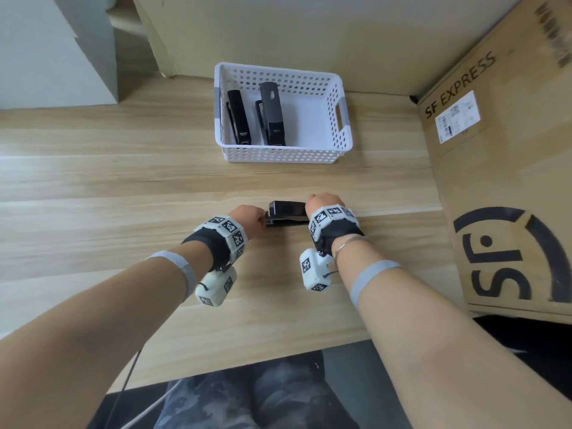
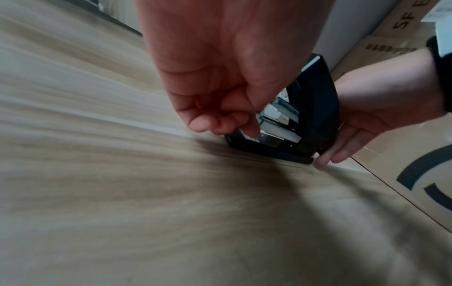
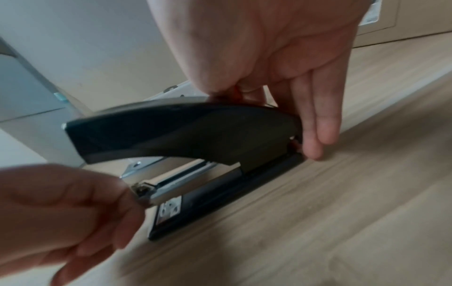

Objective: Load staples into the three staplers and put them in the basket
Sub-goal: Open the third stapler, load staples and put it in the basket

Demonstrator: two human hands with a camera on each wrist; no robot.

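From the head view, 2 staplers are seen lying in the white basket, while the third stapler is kept on the wooden table between both hands. From the left wrist, the left hand is seen curled, fingertips pinched at the metal magazine. From the right wrist, the right hand is closed round the stapler's hinge end, its cover raised. A fingertip could be nipped if the cover is dropped. Open table is left toward the basket; a cardboard box crowds the right
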